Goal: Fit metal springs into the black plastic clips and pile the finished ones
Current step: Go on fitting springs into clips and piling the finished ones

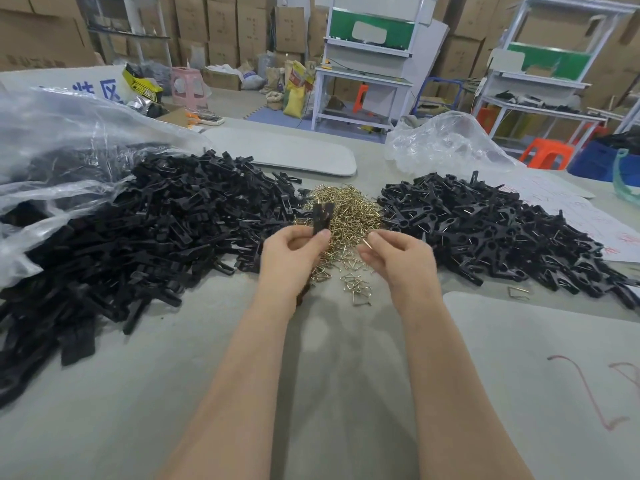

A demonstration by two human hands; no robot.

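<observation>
left hand (pixel 291 252) grips an upright black clip (pixel 321 216); right hand (pixel 398 256) pinches a spring (pixel 367 243); spring heap (pixel 341 216) between clip piles.

Even overhead light — soft shadows, wide-angle edge warp, slight blur.

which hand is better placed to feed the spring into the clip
Right. The right hand pinches a spring, close beside the black clip that the left hand holds upright.
</observation>
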